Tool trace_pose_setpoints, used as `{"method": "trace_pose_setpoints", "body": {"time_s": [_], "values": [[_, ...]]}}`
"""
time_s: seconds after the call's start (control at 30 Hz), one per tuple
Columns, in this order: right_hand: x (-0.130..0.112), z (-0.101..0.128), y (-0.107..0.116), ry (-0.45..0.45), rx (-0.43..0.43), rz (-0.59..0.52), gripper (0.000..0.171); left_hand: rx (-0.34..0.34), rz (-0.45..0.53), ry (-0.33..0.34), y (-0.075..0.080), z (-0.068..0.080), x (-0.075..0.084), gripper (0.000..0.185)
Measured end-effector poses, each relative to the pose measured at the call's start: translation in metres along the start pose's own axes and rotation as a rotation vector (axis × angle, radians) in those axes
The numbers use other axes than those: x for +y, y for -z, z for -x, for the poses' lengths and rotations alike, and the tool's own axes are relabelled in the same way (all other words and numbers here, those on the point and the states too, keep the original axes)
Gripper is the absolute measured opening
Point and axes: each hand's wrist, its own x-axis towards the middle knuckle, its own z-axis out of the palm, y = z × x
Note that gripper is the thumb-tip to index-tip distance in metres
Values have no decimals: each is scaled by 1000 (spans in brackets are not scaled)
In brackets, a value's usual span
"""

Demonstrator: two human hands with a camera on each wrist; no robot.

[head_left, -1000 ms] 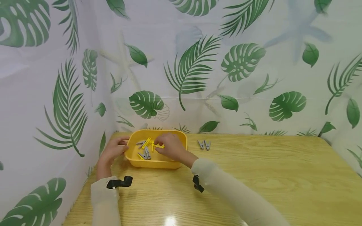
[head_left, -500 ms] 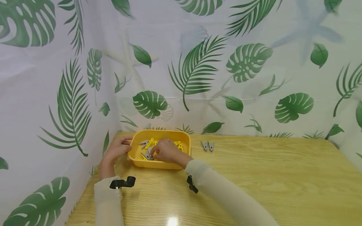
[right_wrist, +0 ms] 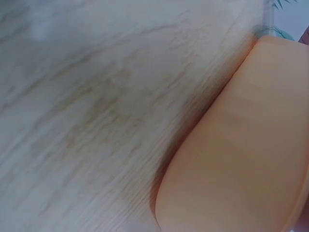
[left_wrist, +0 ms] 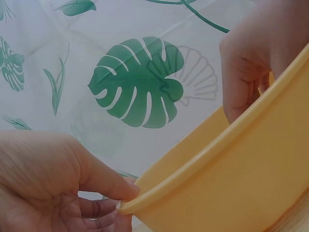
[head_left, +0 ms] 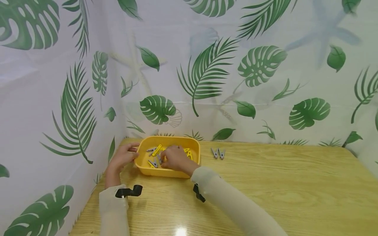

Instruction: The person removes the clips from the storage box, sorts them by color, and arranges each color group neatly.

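Head view shows my left hand [head_left: 123, 158] gripping the left rim of the yellow tub [head_left: 195, 144], thumb over the lip, as the left wrist view confirms. Inside the tub lie yellow and grey clothespins [head_left: 154, 151]. My right hand [head_left: 175, 158] reaches down into the tub among them, fingers curled; I cannot tell whether it holds one. Right of the tub, near it on the wooden table [head_left: 280, 183], two grey clothespins [head_left: 218, 153] lie side by side.
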Motion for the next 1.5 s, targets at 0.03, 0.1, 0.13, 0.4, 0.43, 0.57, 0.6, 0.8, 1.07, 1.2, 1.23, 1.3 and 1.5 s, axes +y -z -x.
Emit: {"method": "trace_pose_setpoints", "body": {"time_s": [0.03,0.1,0.13,0.4,0.43,0.57,0.6,0.8,1.07,1.2,1.23,1.3,1.5], "values": [[0,0,0,-18,6,2,15,-4,1,-1,0,0,0,54],[0,0,-2,-49,20,-1,17,-7,3,1,-1,0,1,54],[0,-1,-2,-62,26,-1,18,-8,6,2,-1,0,1,54],[-1,-5,-8,-137,63,56,30,-9,3,1,-5,-3,0,54],[-1,-6,-8,-143,63,65,31,-9,2,1,-5,-4,0,54],[-1,-7,-7,-158,72,85,36,-14,7,2,-7,-4,1,54],[-1,-7,-6,-162,75,87,37,-15,7,2,-7,-4,1,54],[2,-5,-4,-178,91,119,41,-12,7,3,-8,-5,3,53],[8,-1,-1,-199,95,30,30,-12,6,6,-6,-4,3,53],[10,5,6,-171,120,-12,21,-9,3,0,-4,-3,2,53],[11,7,9,-158,132,-12,22,-8,5,-1,-4,-3,2,53],[15,10,12,-125,162,-7,21,-6,8,-7,-3,-3,1,53],[28,27,26,-4,259,-14,10,-13,11,-12,0,-3,-3,54]]}}
